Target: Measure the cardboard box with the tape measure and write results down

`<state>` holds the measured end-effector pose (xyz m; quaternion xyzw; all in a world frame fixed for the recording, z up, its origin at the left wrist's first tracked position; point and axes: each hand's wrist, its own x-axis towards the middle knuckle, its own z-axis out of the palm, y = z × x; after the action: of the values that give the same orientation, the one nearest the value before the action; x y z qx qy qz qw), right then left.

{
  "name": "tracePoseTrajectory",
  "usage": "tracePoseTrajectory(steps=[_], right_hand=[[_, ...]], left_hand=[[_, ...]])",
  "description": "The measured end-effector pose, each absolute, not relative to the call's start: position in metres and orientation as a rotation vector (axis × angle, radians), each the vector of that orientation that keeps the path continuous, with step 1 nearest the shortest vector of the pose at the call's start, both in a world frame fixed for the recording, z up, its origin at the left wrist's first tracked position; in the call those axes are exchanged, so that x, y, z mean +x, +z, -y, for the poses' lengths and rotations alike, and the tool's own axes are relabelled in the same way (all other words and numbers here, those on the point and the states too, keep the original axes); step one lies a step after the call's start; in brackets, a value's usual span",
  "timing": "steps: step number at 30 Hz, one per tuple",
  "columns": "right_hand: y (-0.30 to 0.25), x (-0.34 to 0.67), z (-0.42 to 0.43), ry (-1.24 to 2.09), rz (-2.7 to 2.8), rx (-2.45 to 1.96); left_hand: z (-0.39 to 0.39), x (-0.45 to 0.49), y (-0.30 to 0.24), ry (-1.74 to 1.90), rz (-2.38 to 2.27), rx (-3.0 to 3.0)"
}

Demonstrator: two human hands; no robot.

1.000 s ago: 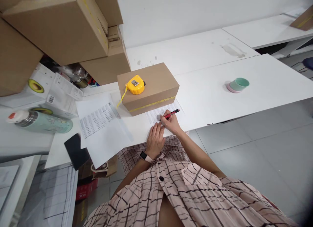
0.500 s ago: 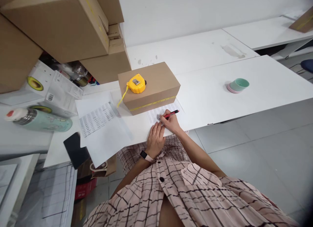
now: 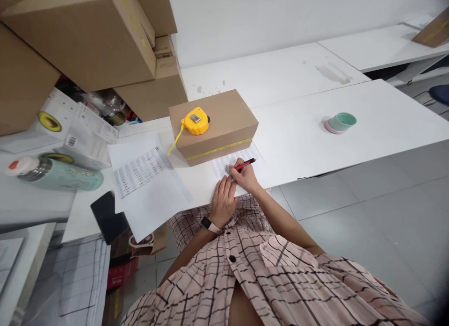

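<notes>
My right hand (image 3: 244, 177) is closed around a red and black pen (image 3: 245, 164), its tip down at a printed sheet (image 3: 224, 164) on the white table. Flat near the table's front edge lies my left hand (image 3: 223, 199), fingers stretched out, beside the right hand and on the sheet's lower part. Just beyond the sheet sits a closed cardboard box (image 3: 224, 120) with yellow tape along its side, covering part of the paper. On top of the box rests a yellow tape measure (image 3: 196, 120), a short length of its strip hanging over the edge.
More printed papers (image 3: 147, 190) lie to the left, next to a dark phone-like slab (image 3: 108, 216) and a light green bottle (image 3: 66, 173) on its side. Large cardboard boxes (image 3: 87, 40) are stacked at the back left. A green cup (image 3: 343, 121) stands to the right.
Both hands keep nearly the same place; the pen hand has shifted only very slightly. The view has moved a tiny bit.
</notes>
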<state>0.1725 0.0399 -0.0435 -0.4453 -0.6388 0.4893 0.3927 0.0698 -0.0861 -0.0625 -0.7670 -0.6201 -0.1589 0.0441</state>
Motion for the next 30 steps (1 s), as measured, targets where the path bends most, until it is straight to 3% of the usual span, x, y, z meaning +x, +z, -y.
tracePoseTrajectory(steps=[30], right_hand=[[-0.0403,0.1727,-0.0398,1.183,1.601,-1.183]], left_hand=[[0.0861,0.0699,-0.0623,-0.454,1.913,-2.34]])
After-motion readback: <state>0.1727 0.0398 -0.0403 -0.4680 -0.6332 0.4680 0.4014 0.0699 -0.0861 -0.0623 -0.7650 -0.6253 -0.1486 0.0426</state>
